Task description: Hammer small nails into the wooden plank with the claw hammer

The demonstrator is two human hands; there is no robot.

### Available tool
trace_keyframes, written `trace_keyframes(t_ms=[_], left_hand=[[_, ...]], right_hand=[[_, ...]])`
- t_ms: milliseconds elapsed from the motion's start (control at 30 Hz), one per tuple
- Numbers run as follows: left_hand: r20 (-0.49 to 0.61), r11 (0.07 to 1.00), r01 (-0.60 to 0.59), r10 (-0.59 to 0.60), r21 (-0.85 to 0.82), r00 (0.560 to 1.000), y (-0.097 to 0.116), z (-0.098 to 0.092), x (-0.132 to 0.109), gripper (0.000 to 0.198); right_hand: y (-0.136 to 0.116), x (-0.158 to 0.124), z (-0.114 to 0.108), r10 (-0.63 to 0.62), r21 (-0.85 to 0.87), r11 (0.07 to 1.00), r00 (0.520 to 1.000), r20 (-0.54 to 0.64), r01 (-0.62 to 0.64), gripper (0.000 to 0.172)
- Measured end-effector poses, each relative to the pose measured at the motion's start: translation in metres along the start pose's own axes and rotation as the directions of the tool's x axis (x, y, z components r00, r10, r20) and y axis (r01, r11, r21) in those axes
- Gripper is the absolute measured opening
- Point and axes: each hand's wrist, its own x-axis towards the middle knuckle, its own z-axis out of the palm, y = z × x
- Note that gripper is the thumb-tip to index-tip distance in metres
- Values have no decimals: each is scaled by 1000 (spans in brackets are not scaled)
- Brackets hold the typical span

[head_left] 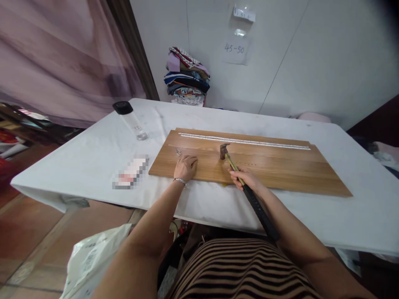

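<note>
A long wooden board [280, 166] lies on a table under a white cloth [93, 153]. My right hand [246, 178] is closed around the shaft of a hammer [232, 164]; the hammer's head rests on the board near a row of small holes. My left hand [185, 167] lies on the board's left part with its fingers curled. Small metal nails [178, 152] sit just beyond its fingertips. A white strip [243, 141] runs along the board's far edge.
A clear bottle with a black cap [131, 120] lies on the cloth at the left. A small pixelated packet [131, 171] rests near the board's left end. Folded clothes [187, 79] are stacked against the far wall. A white plastic bag [90, 257] sits on the floor.
</note>
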Motion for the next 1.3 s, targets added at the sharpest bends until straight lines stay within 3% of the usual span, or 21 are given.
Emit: trace_keyframes(t_ms=[133,233,300,333,433,500,600,700,767,867,967,1067,1167,1300], left_hand=[[1,998,32,-32,-53,999,-1,-4,1,26],[2,965,173,-176,-197,984,11,-4,0,22],[51,880,332,-335,-339,941,31,0,0,24],[107,823,370,-360,-431,927,43,4,0,28],[289,546,418,-309,-726,906,87,14,5,41],[393,354,475,-280,-806,876,110,16,12,52],[404,284,500,-336,-818,851,125,7,22,42],[435,292,556,-388,-779,813,124,-11,23,29],[432,313,566,-405,-762,806,120,-24,19,23],[442,360,585,-406,-727,800,115,-35,11,26],[431,437,588,-410,-681,804,113,-31,7,35],[430,497,600,-422,-626,798,111,-18,8,42],[422,551,604,-432,-577,797,111,-6,9,42],[410,608,623,-470,-492,782,111,-1,9,39]], right_hand=[[3,0,0,-8,-5,1000,1000,-11,8,46],[5,3,0,-10,-14,1000,999,-40,9,45],[6,8,4,-18,-36,999,998,-56,16,44],[6,12,7,-28,-51,998,998,-60,25,43],[7,25,23,-77,-77,995,993,-90,70,34],[10,33,39,-102,-83,992,985,-139,91,29],[19,37,63,-201,-57,979,959,-199,194,30],[26,31,67,-243,-48,969,970,-20,242,33],[27,23,49,-257,-181,946,963,86,269,26],[17,17,-14,-462,-488,795,881,-100,361,15],[3,20,-96,-555,-832,548,783,-280,90,26],[1,22,-163,-528,-928,280,768,-362,-245,41],[12,20,-196,-439,-849,231,728,-526,-475,54],[26,20,-205,-391,-831,205,735,-554,-517,67]])
